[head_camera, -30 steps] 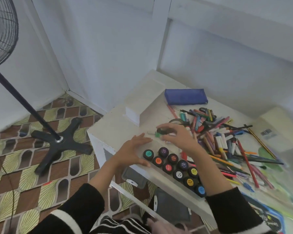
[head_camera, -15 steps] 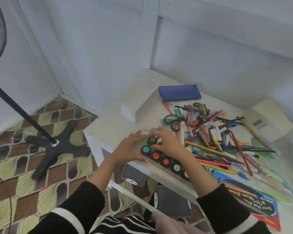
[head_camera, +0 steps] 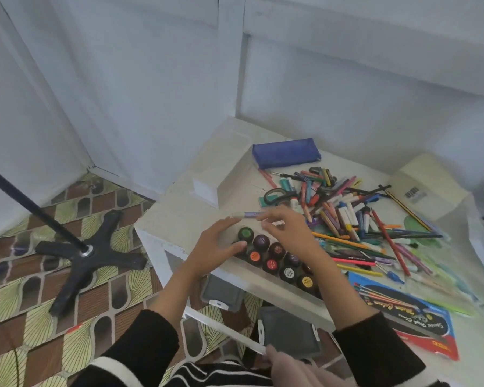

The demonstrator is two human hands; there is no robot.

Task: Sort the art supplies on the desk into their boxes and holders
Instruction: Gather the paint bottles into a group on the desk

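Now my left grip rests released against the paint pots, bracing their row; right grip is blurred, purple marker at its fingertips, so I cannot tell its hold

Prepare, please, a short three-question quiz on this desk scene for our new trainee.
1. True or false: the blue pencil case lies on the desk beyond the heap of pens.
2. Which lid colour has the paint pot at the end of the rear row, beside the left hand? A) green B) yellow C) white
3. Name the loop-handled tool at the heap's left edge.

Key: 1 true; 2 A; 3 scissors.
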